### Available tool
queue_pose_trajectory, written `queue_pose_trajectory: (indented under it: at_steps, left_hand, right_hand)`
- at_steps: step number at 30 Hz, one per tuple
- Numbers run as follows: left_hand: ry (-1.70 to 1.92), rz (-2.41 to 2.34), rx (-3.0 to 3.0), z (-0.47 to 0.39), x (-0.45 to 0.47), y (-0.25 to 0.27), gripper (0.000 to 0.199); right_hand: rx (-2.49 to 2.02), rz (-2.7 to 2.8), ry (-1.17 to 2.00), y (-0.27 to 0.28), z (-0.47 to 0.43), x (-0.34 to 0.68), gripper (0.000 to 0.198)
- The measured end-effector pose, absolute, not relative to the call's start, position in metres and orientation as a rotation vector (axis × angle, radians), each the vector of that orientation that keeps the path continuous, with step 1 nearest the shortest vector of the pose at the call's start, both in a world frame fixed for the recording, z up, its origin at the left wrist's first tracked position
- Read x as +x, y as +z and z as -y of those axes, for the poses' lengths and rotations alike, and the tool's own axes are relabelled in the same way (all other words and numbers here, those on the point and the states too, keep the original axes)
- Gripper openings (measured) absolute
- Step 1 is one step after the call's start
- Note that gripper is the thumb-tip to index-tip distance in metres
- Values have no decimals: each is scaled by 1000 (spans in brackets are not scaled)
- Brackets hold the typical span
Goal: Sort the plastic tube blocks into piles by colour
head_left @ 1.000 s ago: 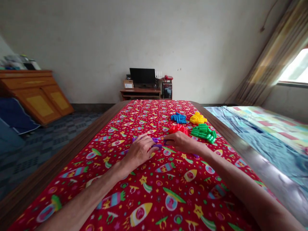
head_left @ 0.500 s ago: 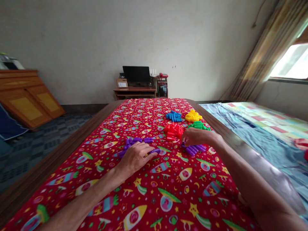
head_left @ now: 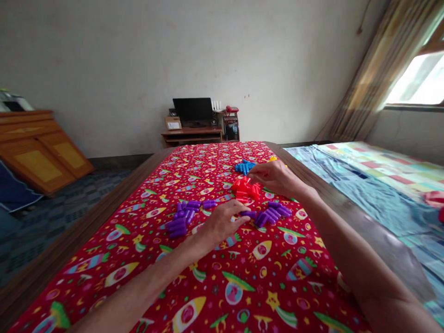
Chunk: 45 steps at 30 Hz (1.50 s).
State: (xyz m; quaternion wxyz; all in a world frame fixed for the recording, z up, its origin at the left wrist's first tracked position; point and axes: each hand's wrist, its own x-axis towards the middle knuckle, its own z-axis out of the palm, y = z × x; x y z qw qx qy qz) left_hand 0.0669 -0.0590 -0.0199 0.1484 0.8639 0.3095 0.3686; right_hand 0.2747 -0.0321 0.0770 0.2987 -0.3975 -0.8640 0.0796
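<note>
My left hand (head_left: 227, 219) pinches a small purple plastic tube (head_left: 249, 214) between thumb and fingers, low over the cloth. Its tip is beside the right-hand pile of purple tubes (head_left: 272, 213). Another purple pile (head_left: 177, 225) lies to the left of my left hand. My right hand (head_left: 272, 175) hovers above and behind the red tubes (head_left: 245, 188), its fingers curled together; whether anything is between them is hidden. Blue tubes (head_left: 243, 166) lie just beyond its fingertips. Yellow tubes (head_left: 273, 158) show only in part behind this hand, and the green ones are almost fully covered.
A red patterned cloth (head_left: 229, 296) covers the long table, with its dark wooden edge (head_left: 367, 240) bare on the right. Beyond stands a desk (head_left: 190, 134) with a monitor (head_left: 192, 110). A bed (head_left: 347, 180) is at the right, a wooden cabinet (head_left: 41, 152) at the left.
My left hand has moved right, away from the left purple pile, carrying a purple tube. My right hand has lifted off the right purple pile and shifted up and slightly left.
</note>
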Motion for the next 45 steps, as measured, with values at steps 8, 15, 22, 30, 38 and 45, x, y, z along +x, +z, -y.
queue_pose_trajectory:
  at_steps: [8, 15, 22, 30, 38, 45]
  left_hand:
    - [1011, -752, 2509, 36, 142, -37, 12]
    - [1097, -992, 2668, 27, 65, -21, 28]
    - [586, -1789, 2584, 11, -68, -16, 63]
    - [558, -1691, 2492, 26, -53, -44, 60]
    - [623, -1079, 2575, 33, -30, -38, 39]
    - [598, -1216, 2635, 36, -41, -28, 42]
  right_hand:
    - [-1046, 2191, 218, 77, 30, 279, 33]
    - [-974, 2198, 171, 74, 29, 276, 30]
    - [-839, 2459, 281, 44, 31, 244, 21]
    - [-777, 2732, 211, 1, 44, 205, 16]
    - [-871, 2704, -43, -24, 32, 206, 39]
    - [-869, 2739, -132, -47, 31, 199, 28]
